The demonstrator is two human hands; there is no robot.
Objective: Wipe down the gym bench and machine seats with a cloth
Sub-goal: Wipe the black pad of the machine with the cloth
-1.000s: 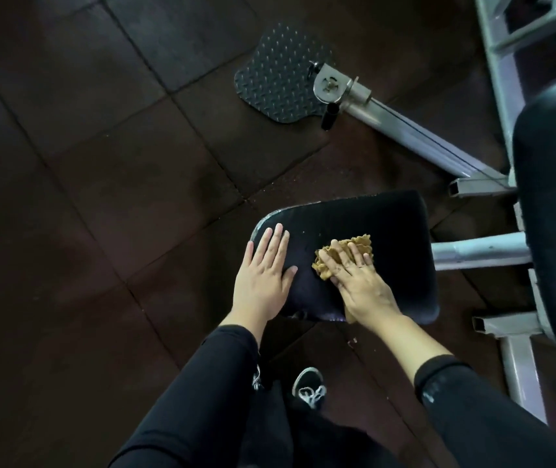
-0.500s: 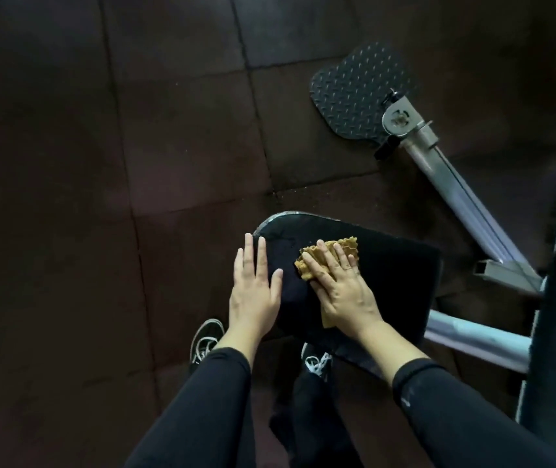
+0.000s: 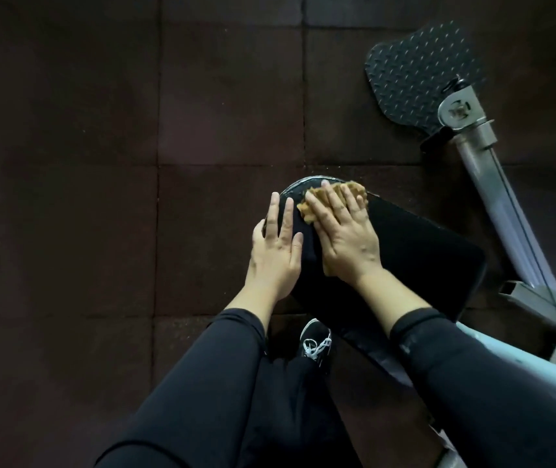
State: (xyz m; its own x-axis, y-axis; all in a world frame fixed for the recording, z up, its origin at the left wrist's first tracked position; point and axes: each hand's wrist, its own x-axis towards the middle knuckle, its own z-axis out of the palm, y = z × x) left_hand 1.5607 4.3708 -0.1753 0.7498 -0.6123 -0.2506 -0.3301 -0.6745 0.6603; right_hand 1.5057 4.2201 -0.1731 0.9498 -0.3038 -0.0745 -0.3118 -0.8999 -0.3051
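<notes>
- Floor [image 3: 101,163]: dark rubber tiles are surrounding the machine; you are standing close, one black laced shoe [image 3: 315,344] showing just under the near edge of the pad.
- Machine frame [image 3: 506,211]: a pale metal tube is running from a dark tread-plate footrest [image 3: 415,69] down past the far side of the seat; you are keeping both hands apart from it.
- Machine seat [image 3: 405,251]: the black pad is lying between your arms; judged from its look, most of the surface toward the frame is not yet covered, so you are best advised to be working in overlapping passes from the rounded end toward the frame.
- Left hand [image 3: 275,248]: you are resting it flat, fingers straight, on the pad's left edge, grasping nothing; it is steadying the seat.
- Right hand [image 3: 344,231]: you are pressing it flat, fingers spread, on the cloth, not clenching it; even palm pressure is likely keeping the cloth from bunching.
- Cloth [image 3: 337,194]: the tan waffle-textured cloth is lying under your right fingers at the pad's rounded far end, touching the rim.
- Writing: no brand, label or lettering is showing legibly anywhere.
</notes>
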